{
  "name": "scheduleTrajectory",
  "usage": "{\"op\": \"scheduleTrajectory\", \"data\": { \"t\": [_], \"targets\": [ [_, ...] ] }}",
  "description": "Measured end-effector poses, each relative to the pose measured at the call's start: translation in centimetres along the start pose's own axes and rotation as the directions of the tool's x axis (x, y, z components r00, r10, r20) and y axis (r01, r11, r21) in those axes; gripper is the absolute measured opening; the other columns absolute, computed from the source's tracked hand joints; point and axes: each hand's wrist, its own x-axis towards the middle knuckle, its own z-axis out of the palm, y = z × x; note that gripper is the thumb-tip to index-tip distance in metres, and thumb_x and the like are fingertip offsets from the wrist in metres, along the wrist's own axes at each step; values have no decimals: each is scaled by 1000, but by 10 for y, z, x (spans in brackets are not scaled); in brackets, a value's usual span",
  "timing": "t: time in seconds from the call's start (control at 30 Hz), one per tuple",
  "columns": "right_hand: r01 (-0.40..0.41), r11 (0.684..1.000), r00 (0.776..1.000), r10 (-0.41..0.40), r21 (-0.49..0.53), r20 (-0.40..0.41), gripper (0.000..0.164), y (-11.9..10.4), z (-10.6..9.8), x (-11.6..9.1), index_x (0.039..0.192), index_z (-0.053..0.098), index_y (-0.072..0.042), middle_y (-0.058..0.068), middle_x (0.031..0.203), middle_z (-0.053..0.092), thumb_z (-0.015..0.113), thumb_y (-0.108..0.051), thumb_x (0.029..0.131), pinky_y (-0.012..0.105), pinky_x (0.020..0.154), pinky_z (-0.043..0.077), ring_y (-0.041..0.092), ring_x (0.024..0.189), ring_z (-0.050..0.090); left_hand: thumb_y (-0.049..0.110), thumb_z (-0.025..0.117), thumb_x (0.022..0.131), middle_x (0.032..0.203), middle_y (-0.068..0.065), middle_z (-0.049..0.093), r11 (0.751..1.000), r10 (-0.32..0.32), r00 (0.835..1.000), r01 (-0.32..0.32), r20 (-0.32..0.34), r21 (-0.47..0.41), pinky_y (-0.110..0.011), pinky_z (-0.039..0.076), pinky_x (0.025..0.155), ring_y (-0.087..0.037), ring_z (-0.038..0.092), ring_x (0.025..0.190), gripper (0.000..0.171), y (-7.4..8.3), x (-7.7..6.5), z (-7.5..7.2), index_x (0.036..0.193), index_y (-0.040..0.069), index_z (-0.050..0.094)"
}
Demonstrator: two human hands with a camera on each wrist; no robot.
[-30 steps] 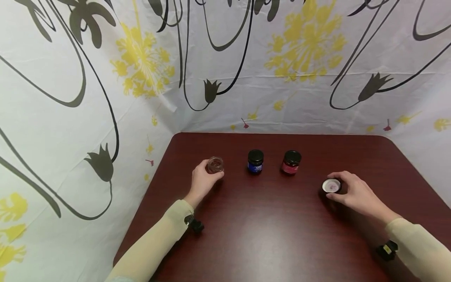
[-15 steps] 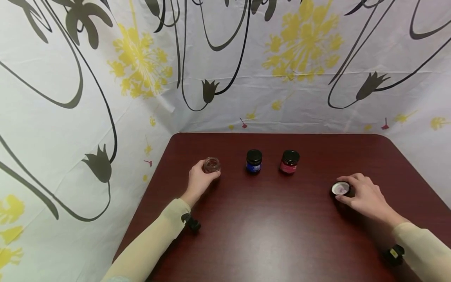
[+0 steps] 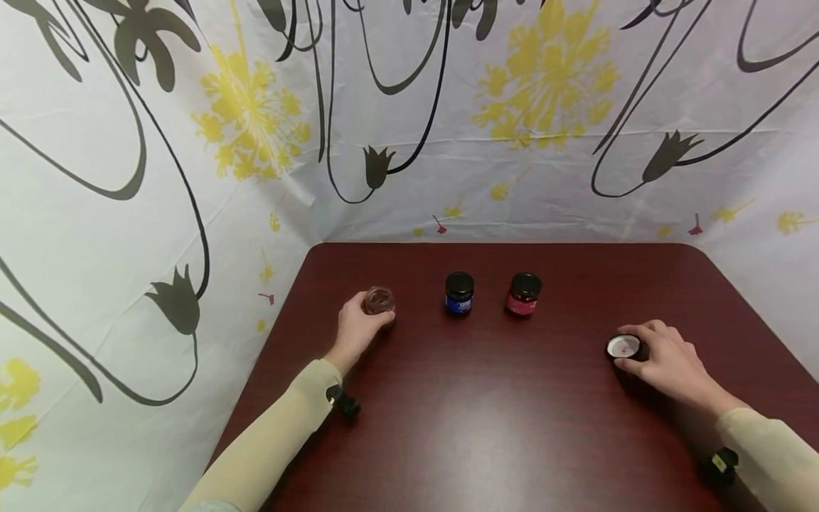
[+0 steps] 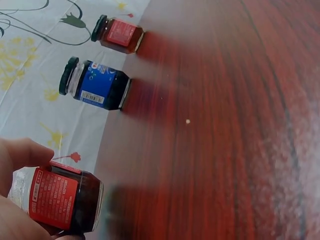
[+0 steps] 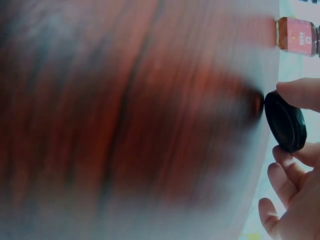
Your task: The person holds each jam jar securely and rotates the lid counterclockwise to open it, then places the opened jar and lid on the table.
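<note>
In the head view my left hand (image 3: 360,328) grips a lidless glass jar (image 3: 379,301) at the table's left side, thumb and fingers round it. The left wrist view shows that jar's red label (image 4: 53,198) and dark contents. Far to the right, my right hand (image 3: 665,363) pinches a black lid (image 3: 623,347) by its edge, its white inner face up. Seen from the right wrist, the lid (image 5: 285,121) sits between thumb and fingers, low over the table; whether it touches is unclear. Between the hands stand a blue-labelled jar (image 3: 458,294) and a red-labelled jar (image 3: 523,295), both with black lids.
The dark red-brown table (image 3: 473,419) has rounded far corners. Behind it and on the left hangs a white patterned cloth (image 3: 409,192). Each wrist wears a small black device, such as the left wrist camera (image 3: 343,402).
My right hand has moved right and slightly nearer with the lid. The left hand keeps its grip on the open jar, shifting only slightly left. Both lidded jars stay put as the view shifts slightly.
</note>
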Motion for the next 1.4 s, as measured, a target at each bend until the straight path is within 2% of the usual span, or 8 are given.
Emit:
{"op": "scheduleTrajectory", "data": {
  "t": [0.43, 0.73, 1.17, 1.4],
  "targets": [
    [-23, 1000, 999, 23, -2, 30, 57, 3, 0, -4, 125, 65, -5, 18, 113, 58, 83, -38, 82, 53, 68, 34, 40, 101, 49, 31, 88, 72, 102, 2, 71, 1000, -13, 1000, 13, -10, -19, -42, 51, 86, -19, 64, 97, 46, -8, 2, 0, 111, 16, 68],
    [-38, 999, 998, 39, -16, 51, 53, 5, 1, -5, 123, 67, -8, 17, 114, 57, 83, -36, 81, 50, 66, 33, 40, 101, 49, 27, 89, 73, 101, 1, 70, 999, -27, 1000, 27, -9, -43, -42, 51, 85, -19, 63, 96, 44, -11, 2, 0, 110, 16, 68],
    [-59, 998, 996, 58, 8, 75, 55, 4, 0, -7, 125, 66, -6, 18, 116, 55, 84, -33, 81, 51, 66, 35, 41, 101, 47, 33, 88, 74, 104, 3, 70, 999, -30, 1000, 30, 9, -14, -41, 50, 88, -18, 62, 100, 48, -13, 3, 1, 114, 18, 67],
    [-42, 997, 995, 37, 58, 97, 60, 8, -2, -8, 127, 65, -2, 19, 112, 55, 86, -33, 80, 41, 65, 38, 38, 95, 51, 33, 88, 75, 103, 2, 71, 999, -24, 1000, 25, 19, -41, -41, 51, 86, -17, 64, 97, 46, -15, 2, 2, 113, 17, 68]
  ]
}}
